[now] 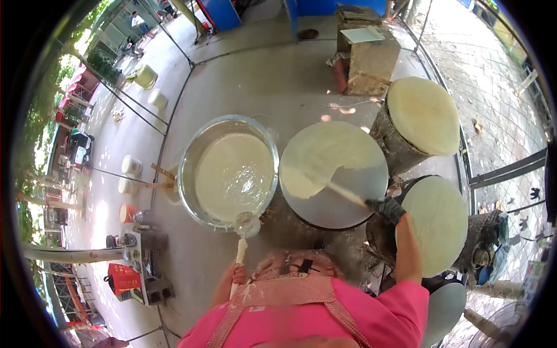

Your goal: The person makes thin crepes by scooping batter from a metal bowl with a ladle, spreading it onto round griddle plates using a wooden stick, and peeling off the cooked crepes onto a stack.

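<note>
My left hand (239, 272) is wrapped round the handle of a ladle (247, 225), whose bowl is over the near rim of a large metal basin (183, 185) of pale batter (232, 168). In my right hand, in a dark glove (387, 210), is a wooden spreader (346, 194). Its far end touches the edge of batter (307, 168) on a round grey griddle (354, 203). Batter covers the griddle's far and left parts; the near right part is bare.
Right of the griddle stand two round surfaces, one with a pale sheet (423, 116), the nearer one with another sheet (435, 226). A cardboard box (371, 64) stands beyond. At left are white buckets (131, 166) and a red bag (123, 278). A distant person (138, 22) is at upper left.
</note>
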`<state>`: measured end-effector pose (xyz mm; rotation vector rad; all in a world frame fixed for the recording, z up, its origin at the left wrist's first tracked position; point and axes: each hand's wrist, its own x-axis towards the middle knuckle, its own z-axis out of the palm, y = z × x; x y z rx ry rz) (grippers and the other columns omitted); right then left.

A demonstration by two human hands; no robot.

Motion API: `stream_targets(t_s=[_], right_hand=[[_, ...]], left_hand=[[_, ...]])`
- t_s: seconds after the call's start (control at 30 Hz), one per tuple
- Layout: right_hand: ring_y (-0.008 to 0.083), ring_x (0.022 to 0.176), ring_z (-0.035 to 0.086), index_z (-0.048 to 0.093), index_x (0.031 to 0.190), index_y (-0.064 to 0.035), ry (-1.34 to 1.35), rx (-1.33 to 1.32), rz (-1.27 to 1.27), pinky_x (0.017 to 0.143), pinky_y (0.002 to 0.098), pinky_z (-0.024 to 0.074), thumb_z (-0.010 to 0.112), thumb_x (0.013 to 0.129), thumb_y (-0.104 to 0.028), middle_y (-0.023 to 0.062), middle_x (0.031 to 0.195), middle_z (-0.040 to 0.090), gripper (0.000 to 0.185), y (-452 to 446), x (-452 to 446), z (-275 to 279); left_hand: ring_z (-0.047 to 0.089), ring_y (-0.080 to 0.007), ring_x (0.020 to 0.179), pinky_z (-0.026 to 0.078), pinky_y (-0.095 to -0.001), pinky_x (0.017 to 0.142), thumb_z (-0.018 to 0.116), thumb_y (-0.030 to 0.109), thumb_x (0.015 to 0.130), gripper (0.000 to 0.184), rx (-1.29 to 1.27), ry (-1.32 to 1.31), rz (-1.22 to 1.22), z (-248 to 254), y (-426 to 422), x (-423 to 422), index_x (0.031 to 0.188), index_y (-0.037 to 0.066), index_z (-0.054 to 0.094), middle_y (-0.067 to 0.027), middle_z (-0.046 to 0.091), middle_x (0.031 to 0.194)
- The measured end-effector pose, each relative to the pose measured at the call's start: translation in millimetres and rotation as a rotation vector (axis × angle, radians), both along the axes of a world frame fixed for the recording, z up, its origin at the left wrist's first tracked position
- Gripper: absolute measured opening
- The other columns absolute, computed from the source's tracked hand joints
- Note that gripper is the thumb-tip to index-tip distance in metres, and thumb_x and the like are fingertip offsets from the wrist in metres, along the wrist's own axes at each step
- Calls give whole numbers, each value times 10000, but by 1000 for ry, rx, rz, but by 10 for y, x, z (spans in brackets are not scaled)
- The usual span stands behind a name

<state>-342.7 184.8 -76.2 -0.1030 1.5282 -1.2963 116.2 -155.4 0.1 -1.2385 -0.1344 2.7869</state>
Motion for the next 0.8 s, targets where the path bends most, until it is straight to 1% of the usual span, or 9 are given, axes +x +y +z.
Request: stream_targets(t_s=[0.07,0.13,0.27,0.3,0.37,0.53,0.6,0.7,0.8], right_hand=[[172,829,541,480,1128,52,-46,-148,8,700,288,447,459,835,-81,100,1002,571,322,35,4,-286],[191,853,539,456,1142,45,124,-280,-10,729,293,448,443,848,-120,123,1041,547,338,50,-119,-658],[101,406,427,629,759,-24,264,174,107,339,255,281,558,780,-207,30,576,539,197,-678,-364,317],[102,350,391,611,623,-44,330,122,127,322,267,263,598,745,-267,14,477,475,254,-857,-351,505],[137,390,456,618,766,-22,450,323,422,356,276,322,540,751,-158,13,489,483,157,-846,-441,235],[138,370,439,610,710,-19,1061,143,830,340,270,302,536,741,-147,15,467,462,150,83,-567,-540],[144,367,441,600,701,-17,529,78,263,334,275,297,544,727,-152,22,462,473,148,-91,-497,-461],[157,420,500,577,680,-32,469,337,329,357,276,323,571,687,-158,37,526,563,127,-862,-533,278],[170,436,506,585,701,-42,572,398,427,381,292,341,551,711,-173,43,546,570,136,-764,-366,393]], left_hand=[[273,-71,372,281,-224,342,394,197,884,276,12,6,23,38,4,-31,623,109,364,31,301,464],[271,-71,369,279,-224,339,392,199,884,279,27,25,43,40,19,-9,623,107,363,31,301,462],[268,-72,363,276,-222,333,390,203,885,284,33,15,66,50,71,139,621,103,360,30,302,458],[267,-72,361,276,-222,332,389,204,885,285,38,10,68,62,84,171,621,102,360,30,302,457],[266,-73,358,274,-222,329,388,206,886,287,47,-1,83,137,120,218,620,100,359,30,303,455],[259,-70,344,265,-208,312,387,203,886,290,76,-42,152,261,231,260,619,95,357,27,306,455],[260,-70,343,262,-206,309,393,204,883,266,82,-30,144,207,232,418,638,100,370,27,310,464],[261,-69,341,258,-204,304,403,206,878,231,69,-39,111,150,199,609,668,108,389,27,315,478],[263,-68,340,253,-202,300,413,208,873,197,36,-25,36,106,26,731,698,116,407,27,320,492]])
